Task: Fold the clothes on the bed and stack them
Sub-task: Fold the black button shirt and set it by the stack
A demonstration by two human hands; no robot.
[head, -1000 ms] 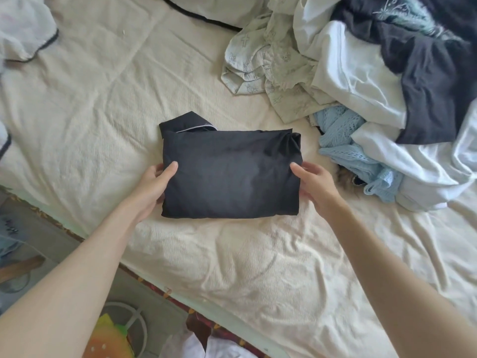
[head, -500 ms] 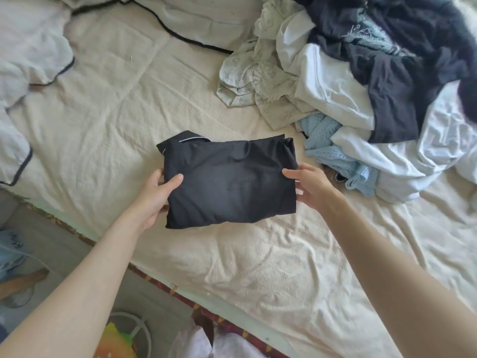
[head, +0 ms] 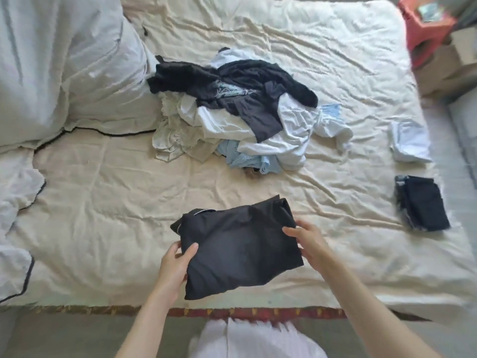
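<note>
Both hands (head: pixel 175 262) (head: pixel 307 241) grip folded black garment (head: pixel 240 246), fingers clamped; two folded items (head: pixel 423 202) at right, unfolded pile (head: pixel 232 112) remains upper centre.

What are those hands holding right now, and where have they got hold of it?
A folded black cloth garment. The left hand grips its left edge, thumb on top; the right hand holds its right edge.

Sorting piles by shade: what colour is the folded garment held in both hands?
Black, with a thin pale trim at its collar corner; the folded garment shows in the head view.
</note>
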